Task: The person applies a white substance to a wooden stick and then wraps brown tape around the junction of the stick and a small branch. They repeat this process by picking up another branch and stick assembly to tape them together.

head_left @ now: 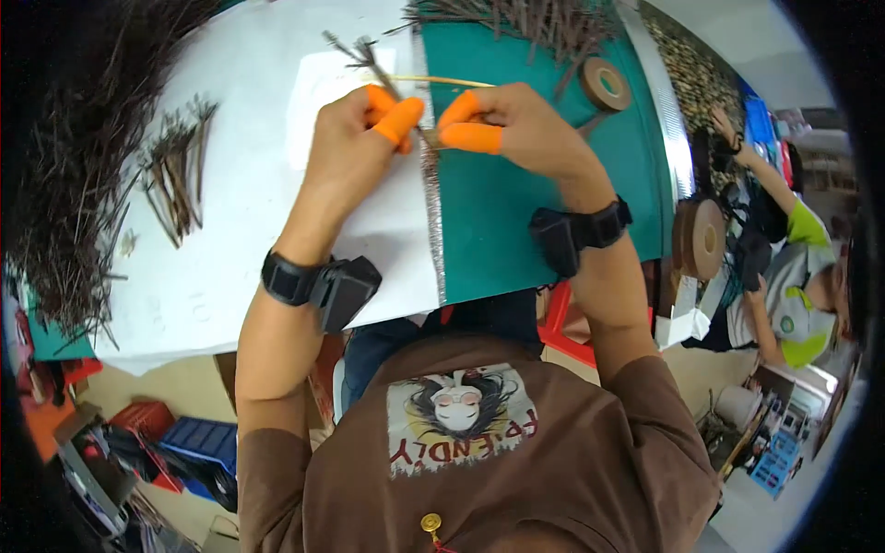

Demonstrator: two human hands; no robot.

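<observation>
My left hand, with orange finger cots on thumb and fingers, pinches a dark brown twig. The twig slants up and left and forks at its far tip. Close to its right, my right hand is closed too, its orange-covered thumb and finger pressed on a brown strip that looks like tape. This strip meets the lower end of the twig between the two hands. A thin yellowish stick lies just beyond my fingertips. To the right of my right hand is a roll of brown tape.
A small bunch of twigs lies left on the white sheet. Big twig heaps sit at the far left and on the green mat at the back. Another tape roll stands beyond the right edge, near a co-worker.
</observation>
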